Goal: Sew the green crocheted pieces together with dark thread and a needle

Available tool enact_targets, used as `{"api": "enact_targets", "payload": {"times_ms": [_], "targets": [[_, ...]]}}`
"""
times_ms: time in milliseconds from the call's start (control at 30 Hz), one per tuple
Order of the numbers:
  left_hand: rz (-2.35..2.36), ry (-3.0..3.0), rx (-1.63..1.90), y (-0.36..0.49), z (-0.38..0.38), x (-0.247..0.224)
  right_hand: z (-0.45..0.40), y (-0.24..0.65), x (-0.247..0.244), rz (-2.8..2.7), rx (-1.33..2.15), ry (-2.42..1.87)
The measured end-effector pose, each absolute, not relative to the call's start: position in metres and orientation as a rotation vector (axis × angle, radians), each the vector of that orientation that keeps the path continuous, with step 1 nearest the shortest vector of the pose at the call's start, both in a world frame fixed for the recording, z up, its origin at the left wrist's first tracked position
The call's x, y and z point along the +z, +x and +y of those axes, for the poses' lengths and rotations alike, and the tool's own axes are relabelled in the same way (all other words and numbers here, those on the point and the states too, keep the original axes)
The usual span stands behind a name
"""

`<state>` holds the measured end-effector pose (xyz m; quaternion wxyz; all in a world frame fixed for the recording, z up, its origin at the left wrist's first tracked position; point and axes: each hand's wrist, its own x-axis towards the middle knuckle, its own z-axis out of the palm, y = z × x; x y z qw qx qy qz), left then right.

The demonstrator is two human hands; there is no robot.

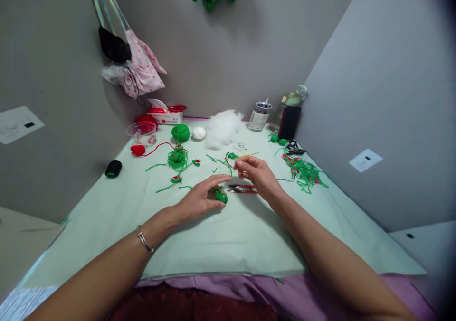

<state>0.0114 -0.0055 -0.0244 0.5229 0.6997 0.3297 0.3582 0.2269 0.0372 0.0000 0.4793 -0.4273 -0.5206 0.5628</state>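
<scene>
My left hand curves round a small green crocheted piece, thumb along its near side and index finger stretched out above it. My right hand is raised just right of it, thumb and index finger pinched together; what they hold is too small to make out. Below the right hand lie red-handled thread snips, blades pointing left, partly covered by that hand. Beyond the fingers are green yarn scraps and a thin yellow-handled tool, perhaps a crochet hook.
Tangled green yarn with small red-and-green pieces lies left, a green and red yarn heap right. Behind stand a green yarn ball, white stuffing, a clear tub, a pen can and a bottle. A black spool sits left.
</scene>
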Motion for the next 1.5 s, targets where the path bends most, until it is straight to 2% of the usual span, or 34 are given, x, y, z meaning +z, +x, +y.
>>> {"api": "enact_targets", "payload": {"times_ms": [333,533,633,733,833,1000,1167,1267,1400,1500], "targets": [[1.217,2.115,0.963,-0.011,0.012,-0.022,0.038,0.229,0.001,-1.179,1.391,-1.061],[1.466,2.247,1.052,-0.049,0.028,0.002,0.040,0.230,0.001,-1.330,1.313,-1.122],[1.598,2.171,1.068,-0.094,0.039,0.019,0.046,0.237,0.000,-1.477,1.133,-1.217],[1.834,2.005,1.005,-0.151,0.050,0.021,0.053,0.248,-0.002,-1.710,0.769,-1.437],[1.933,1.774,1.083,-0.205,0.060,0.002,0.056,0.259,-0.004,-1.980,0.396,-1.641],[1.911,1.836,1.115,-0.248,0.070,-0.041,0.055,0.266,-0.004,-2.064,0.276,-1.728],[2.028,1.807,0.980,-0.236,0.062,-0.036,0.058,0.270,0.002,-1.933,0.220,-1.679],[2.011,1.727,1.143,-0.206,0.050,-0.010,0.058,0.266,0.005,-1.775,0.464,-1.530],[1.459,1.457,1.423,-0.132,0.029,0.027,0.050,0.249,0.008,-1.618,0.819,-1.264],[1.013,1.249,1.244,-0.068,0.015,0.042,0.038,0.233,0.011,-1.594,0.908,-1.127]]}}
